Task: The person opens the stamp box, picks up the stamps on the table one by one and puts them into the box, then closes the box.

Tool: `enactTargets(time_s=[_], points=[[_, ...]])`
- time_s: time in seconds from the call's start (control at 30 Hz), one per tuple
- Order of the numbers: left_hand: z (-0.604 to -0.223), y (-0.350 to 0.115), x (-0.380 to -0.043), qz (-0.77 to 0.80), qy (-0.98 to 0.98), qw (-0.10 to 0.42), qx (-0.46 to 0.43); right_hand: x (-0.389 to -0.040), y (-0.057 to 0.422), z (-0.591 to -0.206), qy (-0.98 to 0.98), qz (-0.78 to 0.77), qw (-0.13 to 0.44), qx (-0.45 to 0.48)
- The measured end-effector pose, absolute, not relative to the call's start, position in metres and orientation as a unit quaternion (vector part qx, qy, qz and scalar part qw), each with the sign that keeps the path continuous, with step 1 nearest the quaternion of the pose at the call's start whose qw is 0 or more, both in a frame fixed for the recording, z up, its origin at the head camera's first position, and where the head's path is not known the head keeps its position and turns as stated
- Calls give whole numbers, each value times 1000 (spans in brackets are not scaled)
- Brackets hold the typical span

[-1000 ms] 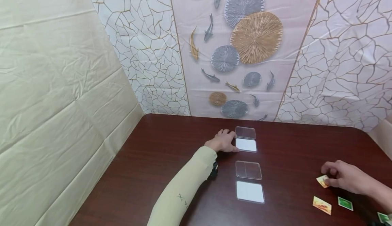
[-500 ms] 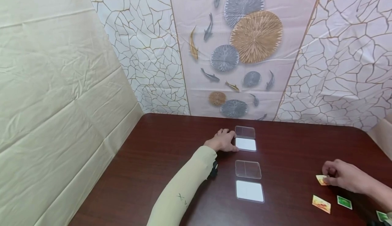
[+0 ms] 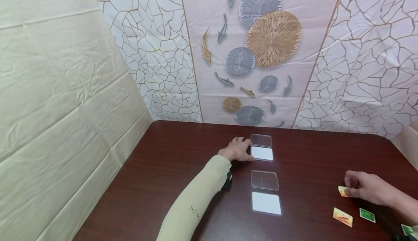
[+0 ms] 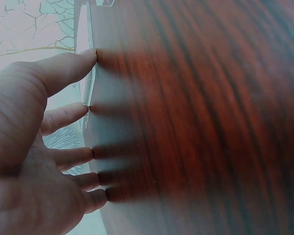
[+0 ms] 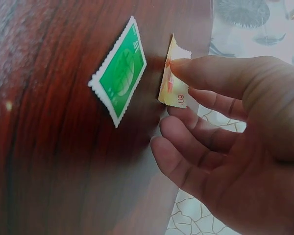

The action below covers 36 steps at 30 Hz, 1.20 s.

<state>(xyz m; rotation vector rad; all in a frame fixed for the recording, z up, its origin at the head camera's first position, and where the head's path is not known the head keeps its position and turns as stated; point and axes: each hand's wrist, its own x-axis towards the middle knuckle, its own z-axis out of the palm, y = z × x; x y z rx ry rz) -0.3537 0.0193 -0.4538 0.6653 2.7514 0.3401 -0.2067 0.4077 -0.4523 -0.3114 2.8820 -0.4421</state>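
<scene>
My left hand (image 3: 237,150) rests on the table against the far clear case (image 3: 262,154), which lies unfolded with a white base. Its thumb (image 4: 71,68) and index finger touch the case's left end, and the fingers are nearly straight with their tips down. At the right, my right hand (image 3: 370,187) pinches a yellow postage stamp (image 5: 169,93) between thumb and index finger. That stamp is tilted, part of it hidden by the thumb, and "80" shows on it. A green stamp (image 5: 121,73) with perforated white edges lies beside it.
Nearer me lies a second unfolded clear case (image 3: 266,203), its white base in front of its clear lid (image 3: 265,180). Another yellow stamp (image 3: 343,217) lies below my right hand. A further green stamp (image 3: 408,230) shows partly at the right edge. Patterned cloth (image 3: 254,52) hangs behind the table (image 3: 183,143).
My right hand has shifted very slightly right, and less of the pinched yellow stamp's face shows in the head view. The left hand stays in place at the far case.
</scene>
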Motion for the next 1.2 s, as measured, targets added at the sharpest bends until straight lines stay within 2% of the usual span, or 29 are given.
enactTargets(time_s=[0.5,0.73,1.2], points=[[-454,19,-352,119,955,148,229,-204,407,-454,973,-154,127,-119],[-453,18,-352,114,955,140,237,-202,401,-448,962,-173,69,-202],[-453,19,-354,114,954,143,239,-203,387,-440,954,-146,-38,-259]])
